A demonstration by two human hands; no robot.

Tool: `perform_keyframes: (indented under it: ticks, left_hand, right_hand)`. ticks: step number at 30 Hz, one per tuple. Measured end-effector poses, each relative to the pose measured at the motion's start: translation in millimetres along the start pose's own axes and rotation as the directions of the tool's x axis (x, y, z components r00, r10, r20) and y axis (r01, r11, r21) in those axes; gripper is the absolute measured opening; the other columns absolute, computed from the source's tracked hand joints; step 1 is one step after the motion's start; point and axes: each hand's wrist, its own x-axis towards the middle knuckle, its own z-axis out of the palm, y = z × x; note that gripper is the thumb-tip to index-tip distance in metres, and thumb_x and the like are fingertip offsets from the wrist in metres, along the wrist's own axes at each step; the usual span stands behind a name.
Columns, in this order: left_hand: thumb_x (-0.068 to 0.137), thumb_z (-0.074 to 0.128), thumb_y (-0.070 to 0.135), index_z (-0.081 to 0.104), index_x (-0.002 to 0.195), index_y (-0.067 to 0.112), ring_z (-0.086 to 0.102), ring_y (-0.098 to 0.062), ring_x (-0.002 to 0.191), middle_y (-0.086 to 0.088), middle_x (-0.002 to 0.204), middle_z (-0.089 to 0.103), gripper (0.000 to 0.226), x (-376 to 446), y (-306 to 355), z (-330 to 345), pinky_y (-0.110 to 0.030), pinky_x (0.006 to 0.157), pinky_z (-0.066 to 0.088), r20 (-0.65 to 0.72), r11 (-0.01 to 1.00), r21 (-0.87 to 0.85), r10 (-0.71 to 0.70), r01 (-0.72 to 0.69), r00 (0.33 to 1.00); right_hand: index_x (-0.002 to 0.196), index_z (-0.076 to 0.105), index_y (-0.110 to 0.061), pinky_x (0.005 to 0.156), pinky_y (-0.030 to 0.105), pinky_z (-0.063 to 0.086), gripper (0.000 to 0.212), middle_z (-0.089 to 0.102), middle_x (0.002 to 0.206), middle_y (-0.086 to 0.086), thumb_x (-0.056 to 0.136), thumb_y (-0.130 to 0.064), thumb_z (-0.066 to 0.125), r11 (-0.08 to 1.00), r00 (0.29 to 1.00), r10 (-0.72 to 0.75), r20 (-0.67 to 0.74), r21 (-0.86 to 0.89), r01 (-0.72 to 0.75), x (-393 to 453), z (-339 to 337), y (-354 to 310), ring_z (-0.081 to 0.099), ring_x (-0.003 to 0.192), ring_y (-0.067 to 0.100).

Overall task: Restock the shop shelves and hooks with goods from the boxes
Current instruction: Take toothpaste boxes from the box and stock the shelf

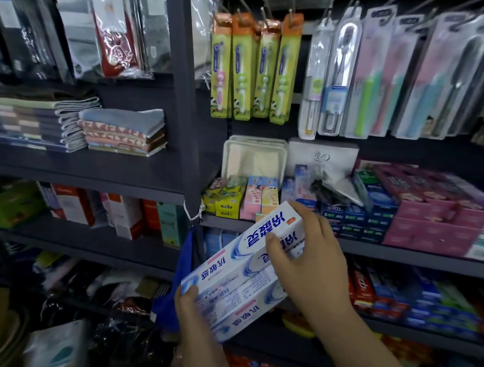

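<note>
I have a pack of white toothpaste boxes in both hands, held in the air in front of the dark shelving, just below the toothpaste shelf on the right-hand bay. My left hand closes round the near, lower end, thumb on top and the fingers hidden beneath. My right hand grips the far, upper end, thumb pressed on the printed face and fingers curled over the top edge.

The pack's long axis runs on a diagonal — low at my left, rising up and to the right, so its far end aims at the small children's toothpaste boxes and the blue boxes stacked on that shelf. The printed face is turned up toward me and the lettering reads upside down from where I stand.

To place it well, I think I should turn the pack so the print reads upright for a shopper, then level it so the long side lies along the shelf front like the pink boxes. The shelf looks crowded — I would pick a gap first, keep both hands on until the far end rests, and slide it in without nudging the stacks.
</note>
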Motion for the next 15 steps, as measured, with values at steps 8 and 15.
perform_keyframes:
  ticks: [8,15]
  left_hand:
    - [0.090,0.053,0.045,0.049,0.129,0.032,0.064,-0.037,0.102,-0.011,0.120,0.063,0.041,-11.7,-2.4,5.1,-0.063,0.086,0.050,0.101,0.997,0.004,0.072,-0.073,0.992]
    - [0.094,0.052,0.042,0.050,0.125,0.034,0.065,-0.031,0.095,-0.004,0.114,0.063,0.032,-14.8,6.5,7.9,-0.053,0.079,0.055,0.068,0.986,0.010,0.168,-0.169,0.983]
  right_hand:
    - [0.132,0.041,-0.040,0.075,0.033,0.050,0.057,0.046,0.112,-0.015,0.077,-0.054,0.053,0.997,0.999,0.022,-0.046,0.072,-0.019,4.3,-4.5,2.4,0.054,0.098,0.010]
    - [0.129,0.044,-0.039,0.076,0.024,0.043,0.055,0.047,0.115,-0.016,0.077,-0.056,0.052,0.986,0.999,-0.008,-0.052,0.163,0.016,8.1,-7.0,-7.1,0.052,0.102,0.004]
